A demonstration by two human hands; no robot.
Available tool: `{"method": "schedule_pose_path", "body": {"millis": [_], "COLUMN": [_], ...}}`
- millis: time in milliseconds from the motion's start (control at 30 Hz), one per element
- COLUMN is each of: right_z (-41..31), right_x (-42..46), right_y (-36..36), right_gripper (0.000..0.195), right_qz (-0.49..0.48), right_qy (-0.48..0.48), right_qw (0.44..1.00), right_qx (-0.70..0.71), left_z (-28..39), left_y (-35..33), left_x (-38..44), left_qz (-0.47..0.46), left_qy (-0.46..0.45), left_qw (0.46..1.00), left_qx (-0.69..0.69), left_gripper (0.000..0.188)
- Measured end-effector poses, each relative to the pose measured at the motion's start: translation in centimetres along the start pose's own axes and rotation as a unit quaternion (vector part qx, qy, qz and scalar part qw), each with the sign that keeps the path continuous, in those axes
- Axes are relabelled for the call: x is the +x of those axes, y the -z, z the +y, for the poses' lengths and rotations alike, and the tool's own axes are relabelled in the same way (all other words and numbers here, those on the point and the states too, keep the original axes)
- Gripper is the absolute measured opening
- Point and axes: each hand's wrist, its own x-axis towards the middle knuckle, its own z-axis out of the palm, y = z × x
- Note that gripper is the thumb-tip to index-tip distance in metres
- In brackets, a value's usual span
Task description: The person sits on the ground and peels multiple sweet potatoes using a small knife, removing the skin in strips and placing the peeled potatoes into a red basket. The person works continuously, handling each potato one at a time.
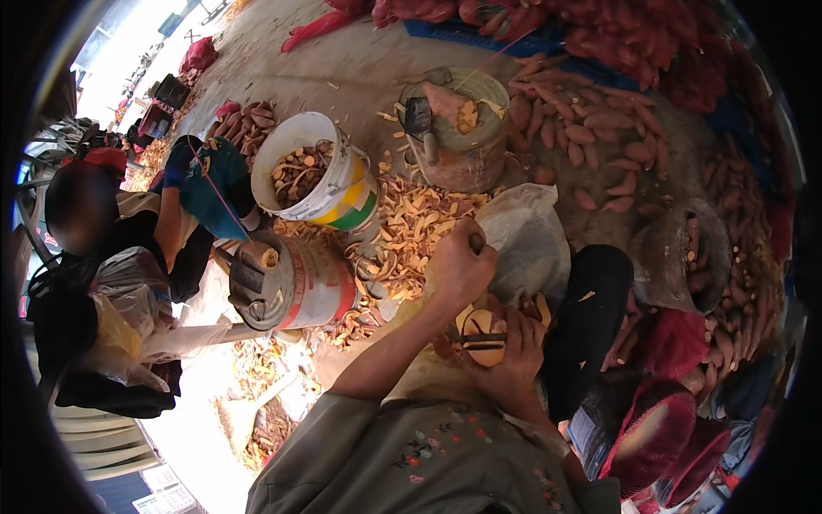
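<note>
My left hand (459,263) is closed in a fist around a dark handle, whose end shows at the thumb. Below it, the slotted metal blade of a peeler (485,342) lies across a sweet potato (487,354) with pale, peeled flesh; the link between handle and blade is partly hidden. My right hand (517,350) grips that sweet potato from the right side, its fingers over the edge. Peel strips lie close by. A clear plastic bag (526,238) is just beyond the hands, beside my dark trouser leg (587,321).
Peelings (411,238) cover the floor ahead. A white bucket (308,128) contains cut pieces. A drum (459,160) bears a cleaver (420,125); a red-and-white drum (314,283) stands left, near a seated person (141,218). Sweet potatoes (591,122), mesh sacks (616,32) and a tipped bucket (668,257) lie right.
</note>
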Motion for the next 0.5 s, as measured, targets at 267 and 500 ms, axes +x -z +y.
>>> {"method": "schedule_pose_path", "body": {"millis": [267, 500], "right_z": [0.3, 1.3], "right_x": [-1.4, -1.6], "right_y": [0.3, -0.1], "right_gripper": [0.072, 0.074], "right_qz": [0.004, -0.035], "right_qy": [0.011, -0.086], "right_qw": [1.000, 0.983], "right_qx": [0.017, 0.160], "left_z": [-6.2, -11.6], "left_y": [2.1, 1.5], "left_x": [7.5, 3.7], "left_qz": [0.076, 0.083], "left_qy": [0.079, 0.126], "left_qw": [0.992, 0.982], "left_qx": [0.056, -0.115], "left_gripper": [0.012, 0.015]}}
